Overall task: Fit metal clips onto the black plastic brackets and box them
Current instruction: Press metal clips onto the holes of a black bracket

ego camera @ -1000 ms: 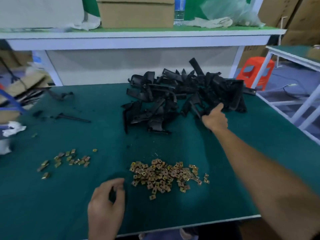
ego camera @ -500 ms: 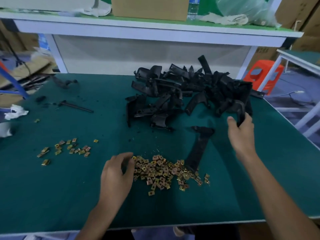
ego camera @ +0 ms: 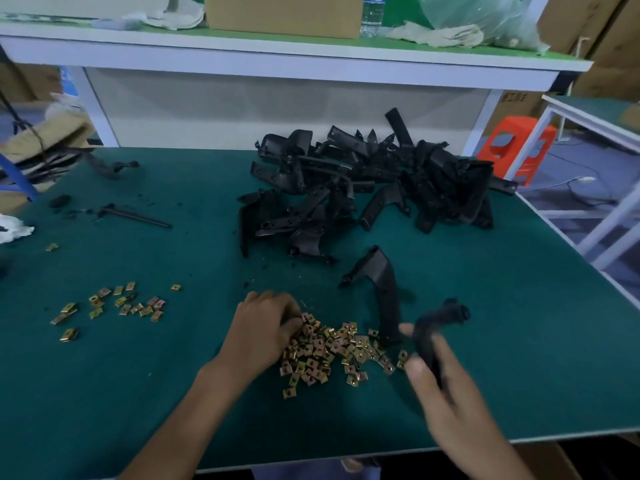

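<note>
Close to the worktop's (ego camera: 166, 393) front edge, the right grip (ego camera: 446, 386) is wrapped round a black bracket (ego camera: 438, 323), just right of the clip pile (ego camera: 332, 351). The left grip (ego camera: 263, 330) curls its fingertips into that pile; whether it has a clip, I cannot tell. Bare green runs along the front-left. The bracket heap (ego camera: 374, 188) sits at the far edge. The bottle (ego camera: 372, 15) label on the shelf is unreadable.
</note>
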Motion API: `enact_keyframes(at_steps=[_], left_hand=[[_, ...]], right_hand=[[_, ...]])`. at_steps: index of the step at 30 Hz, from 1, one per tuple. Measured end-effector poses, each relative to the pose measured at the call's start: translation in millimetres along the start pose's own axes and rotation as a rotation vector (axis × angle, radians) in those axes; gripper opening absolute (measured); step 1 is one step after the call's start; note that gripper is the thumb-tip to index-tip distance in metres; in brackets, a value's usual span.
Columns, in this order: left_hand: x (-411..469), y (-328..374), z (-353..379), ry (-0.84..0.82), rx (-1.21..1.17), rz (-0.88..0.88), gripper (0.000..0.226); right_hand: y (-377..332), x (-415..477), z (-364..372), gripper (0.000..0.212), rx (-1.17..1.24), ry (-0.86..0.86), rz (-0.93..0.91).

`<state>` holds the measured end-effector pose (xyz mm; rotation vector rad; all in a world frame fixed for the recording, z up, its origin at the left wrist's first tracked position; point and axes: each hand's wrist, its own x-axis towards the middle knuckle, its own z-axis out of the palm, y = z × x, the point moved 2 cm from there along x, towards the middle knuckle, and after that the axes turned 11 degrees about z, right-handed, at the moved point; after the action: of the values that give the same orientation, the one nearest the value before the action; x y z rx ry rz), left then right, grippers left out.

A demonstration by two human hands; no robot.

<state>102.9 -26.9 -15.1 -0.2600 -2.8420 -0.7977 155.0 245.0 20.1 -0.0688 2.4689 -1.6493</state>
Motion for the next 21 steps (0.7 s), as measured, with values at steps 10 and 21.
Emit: enact_keyframes(at_steps=[10, 21], left_hand=[[-17, 9, -7, 0.227, -0.561, -0.210, 0.005], [-21, 4, -13, 0.348, -0.598, -0.316, 0.006]], right_hand=[[22, -22, 23, 0.010, 0.131, -0.025, 0.244], [26, -4, 54, 0.017, 0.058, -0.128, 0.216]])
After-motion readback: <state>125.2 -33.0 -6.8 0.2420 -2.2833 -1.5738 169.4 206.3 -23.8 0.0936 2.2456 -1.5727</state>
